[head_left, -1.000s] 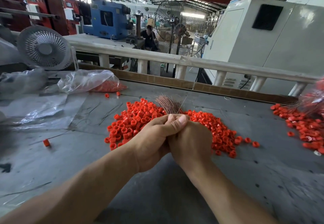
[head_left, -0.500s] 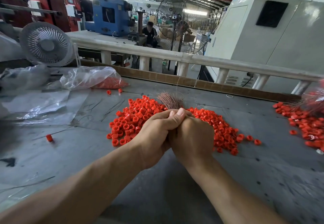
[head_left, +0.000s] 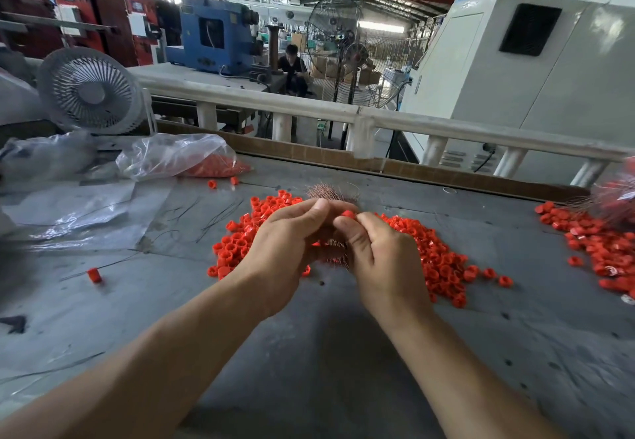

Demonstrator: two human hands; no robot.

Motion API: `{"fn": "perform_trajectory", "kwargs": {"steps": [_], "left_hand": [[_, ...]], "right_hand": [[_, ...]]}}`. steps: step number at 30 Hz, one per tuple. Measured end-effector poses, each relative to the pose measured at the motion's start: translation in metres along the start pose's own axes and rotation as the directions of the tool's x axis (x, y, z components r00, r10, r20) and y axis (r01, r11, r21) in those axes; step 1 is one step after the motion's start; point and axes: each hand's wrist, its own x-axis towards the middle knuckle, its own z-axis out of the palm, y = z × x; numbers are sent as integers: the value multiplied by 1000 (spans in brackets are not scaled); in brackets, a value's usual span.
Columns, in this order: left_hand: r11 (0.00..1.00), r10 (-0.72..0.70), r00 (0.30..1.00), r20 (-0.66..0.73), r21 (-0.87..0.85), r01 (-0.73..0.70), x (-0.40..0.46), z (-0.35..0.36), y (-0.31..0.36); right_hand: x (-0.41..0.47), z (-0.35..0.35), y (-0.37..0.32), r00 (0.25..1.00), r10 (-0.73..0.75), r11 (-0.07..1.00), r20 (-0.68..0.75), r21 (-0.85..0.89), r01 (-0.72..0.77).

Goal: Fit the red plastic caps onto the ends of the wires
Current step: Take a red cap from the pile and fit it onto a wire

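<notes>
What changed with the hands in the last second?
The hands, clasped together before, have parted: the right hand now pinches one small red plastic cap, while the left hand keeps the thin copper wire bundle. The loose cap pile stayed put.

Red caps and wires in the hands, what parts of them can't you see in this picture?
1. Head view: the bundle of thin copper-coloured wires is mostly hidden behind both hands.
2. The small red plastic cap at the right hand's fingertips: whether a wire is in it is too small to tell.
3. The left hand's palm side is hidden.
4. The capped pile is cut off by the right edge.
</notes>
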Motion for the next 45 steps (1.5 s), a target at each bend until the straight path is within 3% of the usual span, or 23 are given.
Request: {"fn": "perform_trajectory", "kwargs": {"steps": [6, 10, 16, 25, 33, 39, 45], "left_hand": [[999, 42, 998, 56, 7, -42, 2, -2, -4], [996, 77, 995, 60, 34, -79, 2, -3, -6], [993, 91, 996, 2, 78, -91, 3, -5, -7], [995, 77, 994, -75, 76, -71, 5, -6, -10], [983, 127, 992, -3, 132, -126, 5, -8, -7], [960, 160, 986, -35, 239, -148, 6, -12, -7], [922, 224, 974, -27, 330, -202, 6, -11, -6]], "right_hand": [[-2, 1, 4, 995, 96, 983, 10, 155, -97], [-4, -1, 2, 990, 137, 977, 39, 162, -141], [-4, 1, -4, 980, 192, 934, -57, 317, -164], [-2, 2, -6, 961, 273, 853, -41, 473, -222], [-3, -1, 0, 946, 324, 823, -12, 496, -275], [-4, -4, -1, 949, 308, 822, 64, 485, -299], [-3, -9, -2, 969, 245, 888, 41, 391, -241]]}}
